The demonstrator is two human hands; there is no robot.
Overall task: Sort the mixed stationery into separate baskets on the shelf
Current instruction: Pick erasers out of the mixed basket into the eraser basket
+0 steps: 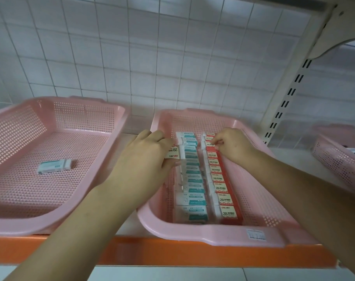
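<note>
**While both hands reach into the middle basket, one eraser lies alone at left**

Head view: as the person leans over the shelf (172,250), both bare forearms stretch forward into the middle basket (193,234), a pink mesh tray. Two rows of erasers lie in it side by side, running front to back: a teal row (190,179) on the left and a red row (221,187) on the right.

The left hand (146,157) sits at the basket's left wall, its fingers curled round a 2B eraser (173,153) held just above the far part of the teal row. The right hand (233,145) is at the far end of the red row, thumb and forefinger pinching the end eraser (210,141) there, the other fingers tucked in.

The left basket (51,226) stands just beside the middle one and holds a lone eraser (56,166), teal-sleeved, lying flat on its mesh floor. A right basket (338,159) shows partly at the frame's edge, well apart. A small label (256,234) is stuck on the middle basket's front rim; its print is too blurred to read. White tiled wall (152,57) backs the shelf.
</note>
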